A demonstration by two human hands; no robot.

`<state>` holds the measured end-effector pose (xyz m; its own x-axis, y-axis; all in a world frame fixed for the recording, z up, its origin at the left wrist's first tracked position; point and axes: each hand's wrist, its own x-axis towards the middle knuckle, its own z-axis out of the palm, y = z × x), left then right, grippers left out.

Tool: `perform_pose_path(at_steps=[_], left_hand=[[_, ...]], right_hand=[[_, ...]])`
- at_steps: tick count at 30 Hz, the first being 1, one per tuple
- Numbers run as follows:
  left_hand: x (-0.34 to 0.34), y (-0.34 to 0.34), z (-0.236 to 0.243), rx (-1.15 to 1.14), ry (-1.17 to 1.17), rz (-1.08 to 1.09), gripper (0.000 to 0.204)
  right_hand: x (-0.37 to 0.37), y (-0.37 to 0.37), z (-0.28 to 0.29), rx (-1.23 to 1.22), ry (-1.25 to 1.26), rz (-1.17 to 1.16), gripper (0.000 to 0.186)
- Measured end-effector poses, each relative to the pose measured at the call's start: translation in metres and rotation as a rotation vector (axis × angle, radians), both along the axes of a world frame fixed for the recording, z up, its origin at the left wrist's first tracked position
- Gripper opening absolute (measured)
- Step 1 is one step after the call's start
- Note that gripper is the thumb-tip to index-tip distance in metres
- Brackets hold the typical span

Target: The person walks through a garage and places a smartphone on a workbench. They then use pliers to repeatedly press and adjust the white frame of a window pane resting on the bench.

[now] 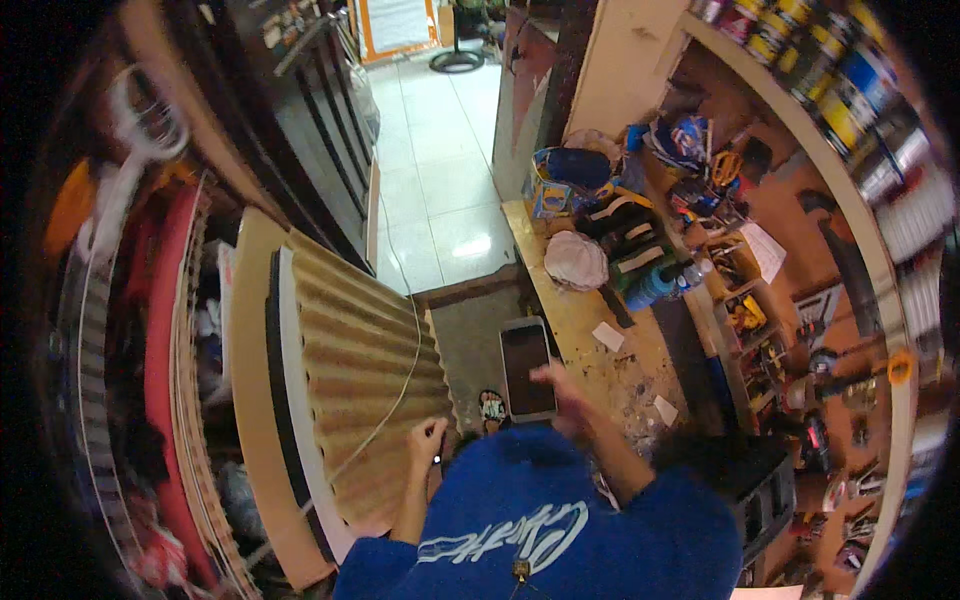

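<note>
A flat, phone-like device point(526, 360) with a dark face and a pale rim is tilted upright in front of me. My right hand point(574, 398) grips its right edge, and a finger or thumb reaches over the dark face. Some of that hand is smeared by motion. Lower and to the left, my left hand point(428, 440) is closed with its fingers curled, beside the edge of a tan corrugated sheet point(360, 370). Whether anything is inside that fist is hidden. A thin pale cable point(408, 376) runs across the sheet near it.
Along the right stands a wooden workbench point(590, 335) with a pale cloth cap point(576, 261), a bottle point(655, 284) and paper scraps. Tool-filled shelves point(750, 310) rise beyond it. Leaning boards point(255, 380) line the left. Ahead, a doorway leads to a white tiled floor point(440, 170).
</note>
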<state>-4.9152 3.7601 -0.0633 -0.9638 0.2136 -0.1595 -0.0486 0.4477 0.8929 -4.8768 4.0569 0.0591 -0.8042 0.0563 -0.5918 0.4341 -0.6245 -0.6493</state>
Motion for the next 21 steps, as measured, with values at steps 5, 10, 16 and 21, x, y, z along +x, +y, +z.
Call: perform_pose_path(at_steps=[5, 10, 16, 21], left_hand=[[-0.152, 0.032, 0.055, 0.231, -0.35, 0.298, 0.015], [-0.344, 0.082, 0.031, 0.373, -0.513, 0.413, 0.016], [-0.581, 0.148, 0.057, 0.247, -0.589, 0.273, 0.016], [-0.787, 0.225, 0.109, 0.093, -0.378, -0.008, 0.019]], right_hand=[[-0.23, 0.06, 0.072, -0.046, 0.179, -0.074, 0.035], [-0.426, 0.162, 0.128, 0.122, 0.359, -0.288, 0.033], [-0.606, 0.267, 0.203, 0.476, 0.437, -0.549, 0.04], [-0.672, 0.354, 0.238, 0.562, 0.341, -0.751, 0.044]])
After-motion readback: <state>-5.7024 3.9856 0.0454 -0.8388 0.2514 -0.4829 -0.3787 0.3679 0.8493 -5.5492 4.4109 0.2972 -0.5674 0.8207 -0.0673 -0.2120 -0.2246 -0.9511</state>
